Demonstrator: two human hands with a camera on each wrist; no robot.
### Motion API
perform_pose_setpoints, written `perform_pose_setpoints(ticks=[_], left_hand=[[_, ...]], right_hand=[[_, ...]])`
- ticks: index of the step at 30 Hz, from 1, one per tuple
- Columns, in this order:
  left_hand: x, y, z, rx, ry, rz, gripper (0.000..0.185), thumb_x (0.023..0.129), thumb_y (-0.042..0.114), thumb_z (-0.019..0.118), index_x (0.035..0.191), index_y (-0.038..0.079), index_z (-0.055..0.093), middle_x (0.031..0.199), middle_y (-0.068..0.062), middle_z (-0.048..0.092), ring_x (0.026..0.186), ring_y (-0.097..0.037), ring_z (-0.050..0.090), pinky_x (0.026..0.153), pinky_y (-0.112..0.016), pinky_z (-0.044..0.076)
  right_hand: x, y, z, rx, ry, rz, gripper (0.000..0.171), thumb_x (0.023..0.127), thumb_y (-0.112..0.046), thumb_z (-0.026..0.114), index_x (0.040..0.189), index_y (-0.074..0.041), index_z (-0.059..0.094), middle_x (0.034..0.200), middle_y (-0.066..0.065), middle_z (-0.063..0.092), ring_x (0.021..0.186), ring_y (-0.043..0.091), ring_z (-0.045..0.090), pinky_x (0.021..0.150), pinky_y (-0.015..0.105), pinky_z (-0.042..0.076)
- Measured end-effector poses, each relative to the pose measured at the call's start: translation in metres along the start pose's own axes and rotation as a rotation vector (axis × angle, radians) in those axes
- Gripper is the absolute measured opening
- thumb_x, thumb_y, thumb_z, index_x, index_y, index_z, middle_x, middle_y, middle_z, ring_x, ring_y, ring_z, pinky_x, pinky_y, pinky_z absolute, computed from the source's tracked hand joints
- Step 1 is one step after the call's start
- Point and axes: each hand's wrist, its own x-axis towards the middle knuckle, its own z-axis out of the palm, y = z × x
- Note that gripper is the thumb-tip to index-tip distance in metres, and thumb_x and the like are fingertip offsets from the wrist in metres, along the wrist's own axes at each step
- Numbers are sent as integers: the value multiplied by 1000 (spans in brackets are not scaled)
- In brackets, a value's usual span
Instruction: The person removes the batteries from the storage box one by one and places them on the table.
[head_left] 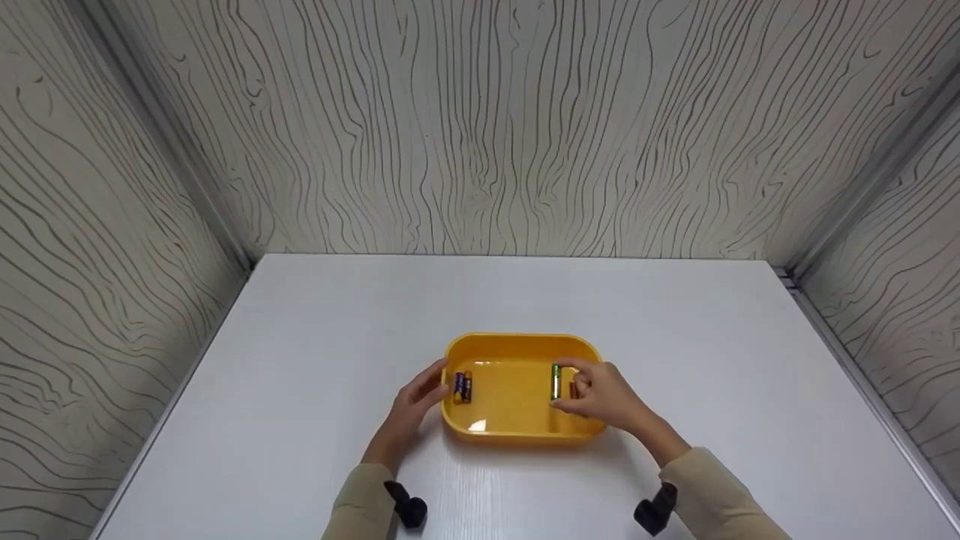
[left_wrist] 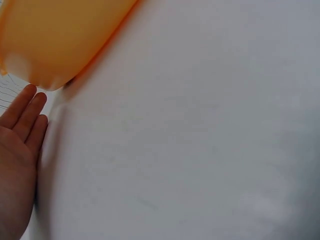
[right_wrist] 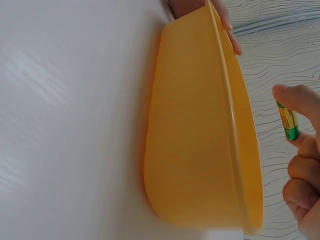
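Note:
A yellow plastic tray (head_left: 517, 435) with high walls stands on the table. My right hand (head_left: 609, 396) is over its right end, pinching a green-and-gold battery (head_left: 556, 382) by its two ends between thumb and index finger. In the right wrist view this battery (right_wrist: 288, 121) shows above the rim. My left hand (head_left: 411, 401) touches the tray's left end, its fingers (left_wrist: 24, 110) extended straight. Inside, at the left, a purple-and-orange battery (head_left: 459, 389) lies beside a dark-and-orange battery (head_left: 467, 387). An orange-brown battery (head_left: 574, 391) lies at the right, partly covered by my right hand.
The white table (head_left: 337, 322) runs back to a wood-grain patterned panel (head_left: 480, 150), with matching panels at both sides. Each sleeve (head_left: 360, 495) carries a black wrist device (head_left: 409, 510).

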Motion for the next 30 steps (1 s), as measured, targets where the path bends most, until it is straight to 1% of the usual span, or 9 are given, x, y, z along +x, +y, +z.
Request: perform_pose_setpoints(ticks=[2,7,9,13,16,19,23,26,30], left_hand=[[0,-1,-1,2,-3,4,56,91,51,58,143,38,43,158,5,35,150,-24,28,123,-56,16],[0,0,-1,1,-10,12,58,90,53,59,143,37,43,157,4,37,150,-25,28,123,-57,15],[-1,0,-1,2,-11,15,58,90,52,58,143,37,43,157,5,37,150,-24,28,123,-56,16],[0,1,-1,8,-9,27,56,92,49,58,144,35,43,156,4,38,149,-24,29,124,-54,18],[0,1,-1,12,-7,33,55,93,48,57,144,34,43,157,2,38,149,-25,29,123,-55,18],[0,1,0,15,-6,29,54,93,48,57,144,35,43,157,3,38,149,-25,29,123,-55,18],[0,1,0,0,-13,43,55,94,46,57,145,32,42,157,1,37,149,-24,30,124,-52,19],[-1,1,0,-5,-20,76,57,95,42,55,147,25,40,157,-4,37,148,-28,30,123,-52,20],[-1,2,0,-9,-20,81,56,96,41,55,147,25,40,157,-3,37,149,-27,30,124,-51,20]], right_hand=[[-2,2,-4,3,-12,6,58,77,-20,80,126,4,58,53,-11,33,49,-4,32,53,13,42],[-6,8,-14,-14,-16,11,60,77,-21,80,126,6,58,55,-10,30,49,-4,24,49,14,28],[-8,12,-18,-23,-10,6,58,77,-20,80,124,6,59,56,-10,29,50,-4,23,48,14,26],[-12,21,-26,-42,4,-10,56,76,-18,81,121,6,61,57,-11,27,51,-4,23,49,14,26],[-14,29,-32,-44,18,1,55,75,-18,81,121,5,61,56,-11,27,51,-3,22,50,15,26],[-17,35,-37,-23,30,35,56,73,-16,81,121,4,62,56,-11,28,51,-2,23,49,15,26],[-20,41,-42,11,33,84,57,73,-15,81,123,4,61,56,-10,29,51,-1,25,48,16,27],[-21,45,-45,21,34,112,59,73,-18,82,124,3,60,56,-9,29,51,0,26,48,16,27],[-23,49,-49,33,42,130,60,73,-19,82,125,2,60,56,-9,29,51,0,26,48,17,28]])
